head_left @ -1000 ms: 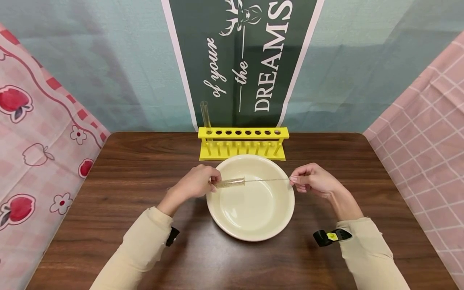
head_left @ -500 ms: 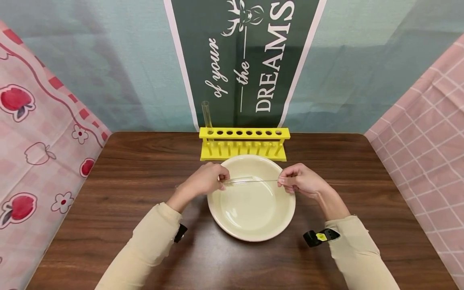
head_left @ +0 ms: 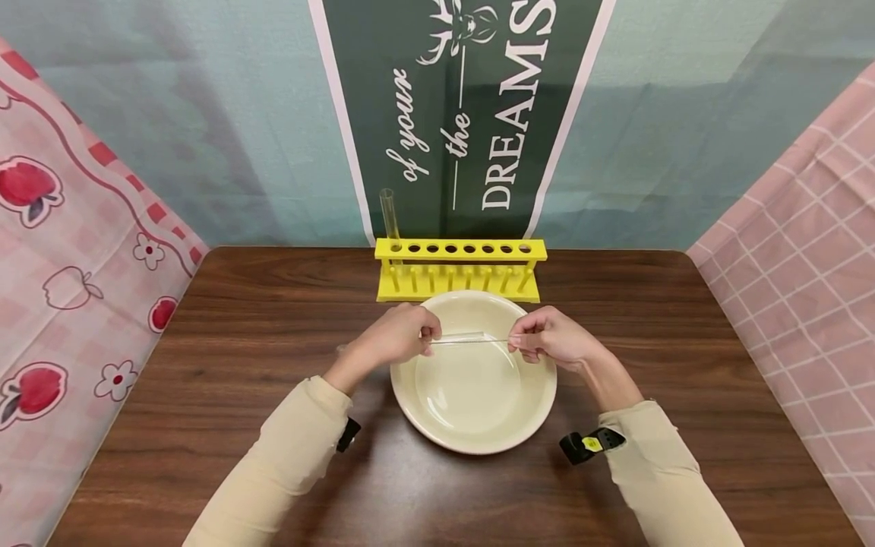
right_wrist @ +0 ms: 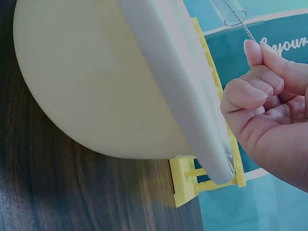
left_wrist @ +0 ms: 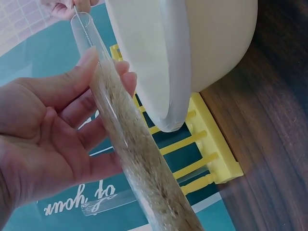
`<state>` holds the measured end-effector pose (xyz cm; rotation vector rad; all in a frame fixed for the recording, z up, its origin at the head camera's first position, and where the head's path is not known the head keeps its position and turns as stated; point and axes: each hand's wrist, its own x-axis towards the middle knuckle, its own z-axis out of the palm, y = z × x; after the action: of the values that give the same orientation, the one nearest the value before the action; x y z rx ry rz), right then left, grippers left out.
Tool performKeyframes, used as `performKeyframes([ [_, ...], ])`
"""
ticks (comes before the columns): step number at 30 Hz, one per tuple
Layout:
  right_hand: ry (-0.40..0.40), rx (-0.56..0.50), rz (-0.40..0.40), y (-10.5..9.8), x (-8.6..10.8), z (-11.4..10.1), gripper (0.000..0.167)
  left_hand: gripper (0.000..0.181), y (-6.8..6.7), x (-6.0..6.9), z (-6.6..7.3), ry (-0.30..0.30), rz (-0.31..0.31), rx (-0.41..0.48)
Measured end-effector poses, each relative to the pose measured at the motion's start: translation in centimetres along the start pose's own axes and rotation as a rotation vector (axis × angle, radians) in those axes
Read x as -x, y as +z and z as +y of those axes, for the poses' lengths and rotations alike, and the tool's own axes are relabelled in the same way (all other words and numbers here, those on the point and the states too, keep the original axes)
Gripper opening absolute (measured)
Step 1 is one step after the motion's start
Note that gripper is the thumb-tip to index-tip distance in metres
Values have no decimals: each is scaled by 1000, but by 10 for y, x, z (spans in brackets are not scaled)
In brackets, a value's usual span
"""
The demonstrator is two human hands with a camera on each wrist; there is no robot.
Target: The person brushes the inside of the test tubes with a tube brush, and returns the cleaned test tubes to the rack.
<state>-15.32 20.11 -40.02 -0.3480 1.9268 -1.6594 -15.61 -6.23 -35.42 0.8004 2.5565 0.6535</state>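
Over the cream basin [head_left: 472,395], the left hand [head_left: 403,334] grips a clear glass test tube [head_left: 468,336] lying roughly level, its mouth facing right. In the left wrist view, the bristles of a brush [left_wrist: 139,149] fill much of the tube [left_wrist: 84,29] beside the fingers of the left hand [left_wrist: 62,125]. The brush's twisted wire [right_wrist: 246,30] comes out of the mouth, pinched between thumb and forefinger of the right hand [right_wrist: 274,96]. In the head view the right hand [head_left: 554,342] is close to the tube's mouth.
Behind the basin stands a yellow test tube rack [head_left: 461,249] with several holes; another clear tube [head_left: 390,216] leans in its leftmost hole. Patterned cloths hang at the back and both sides of the brown wooden table [head_left: 273,304].
The right hand has moved left toward the tube, and less wire shows between the hands. The left hand has shifted a little to the right with the tube.
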Motion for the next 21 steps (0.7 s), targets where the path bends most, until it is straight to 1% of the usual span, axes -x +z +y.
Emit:
performKeyframes([
  [4, 5, 59, 8, 2, -3, -2, 19, 12, 2, -1, -1, 13, 12, -12],
  [9, 17, 96, 19, 5, -7, -4, 18, 15, 4, -3, -2, 25, 35, -25],
  [15, 40, 120, 43, 8, -11, -4, 19, 11, 7, -5, -3, 9, 62, -77],
  [18, 60, 104, 50, 9, -12, -4, 18, 9, 7, -5, -2, -6, 64, -93],
  [21, 80, 45, 60, 8, -12, -5, 16, 7, 7, -4, -1, -32, 58, -83],
])
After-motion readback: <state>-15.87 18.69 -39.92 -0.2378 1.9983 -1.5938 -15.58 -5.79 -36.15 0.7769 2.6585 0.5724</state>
